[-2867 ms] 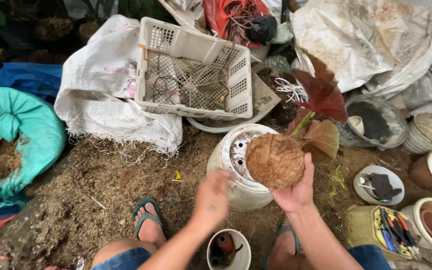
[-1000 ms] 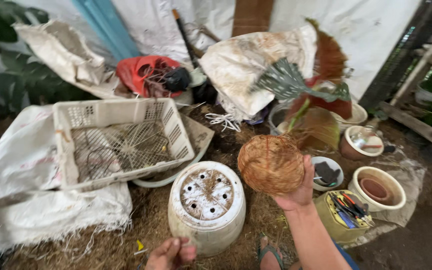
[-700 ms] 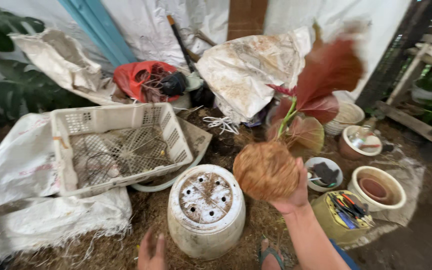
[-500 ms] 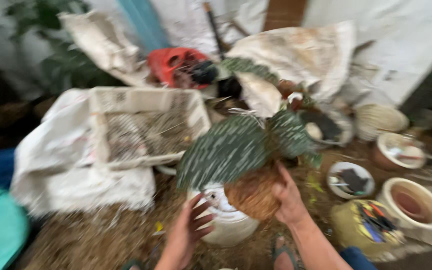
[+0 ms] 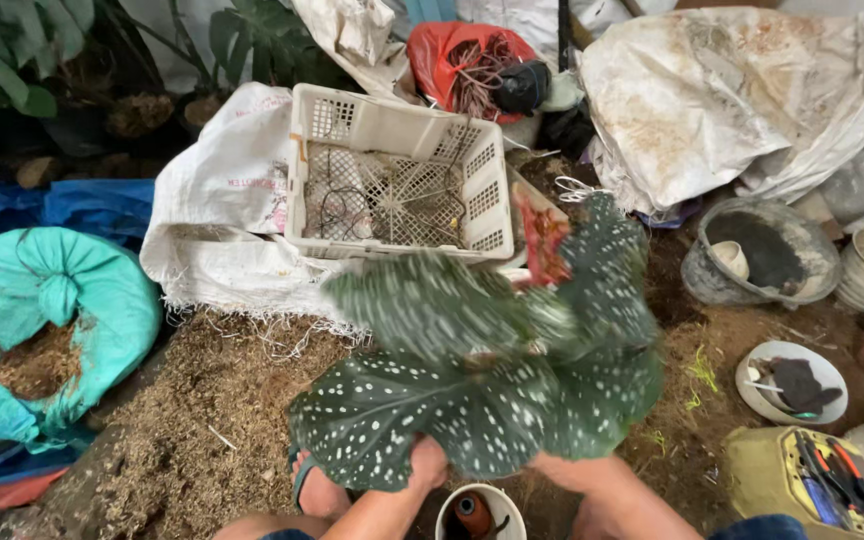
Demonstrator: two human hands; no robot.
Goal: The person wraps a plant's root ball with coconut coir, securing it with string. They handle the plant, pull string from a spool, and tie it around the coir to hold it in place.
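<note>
Near the bottom edge, the left hand (image 5: 426, 462) and right hand (image 5: 557, 468) reach under the white-spotted dark green plant (image 5: 482, 370), their grip hidden by leaves, and should support it evenly, with the white plastic crate (image 5: 397, 180) beyond.

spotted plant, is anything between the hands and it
Nothing visible. Both the left hand and right hand reach under the dark green white-spotted leafy plant, whose broad leaves hide the fingers and whatever lies below.
</note>
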